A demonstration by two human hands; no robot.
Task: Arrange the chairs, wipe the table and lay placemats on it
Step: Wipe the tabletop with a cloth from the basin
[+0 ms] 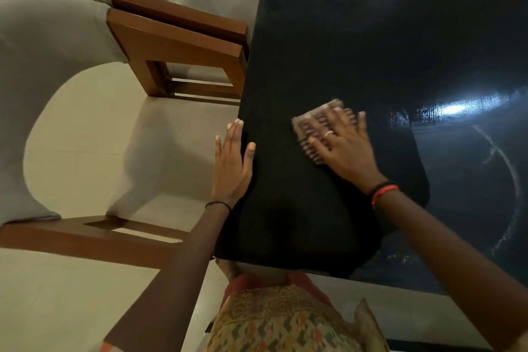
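Note:
The glossy dark table (371, 46) fills the right of the view, with pale curved wipe streaks near its right side. My right hand (341, 143) lies flat with spread fingers on a folded checked cloth (311, 123), pressing it onto the tabletop. It looks blurred. My left hand (233, 160) rests with straight fingers on the table's left edge, thumb on top. Two chairs with grey cushions and brown wooden arms, the near chair (171, 43) and the far chair (177, 13), stand along the table's left side.
A pale tiled floor (85, 294) lies to the left and below. The near chair's second wooden arm (85, 234) crosses low at the left, close to my left forearm. Ceiling lights reflect off the tabletop.

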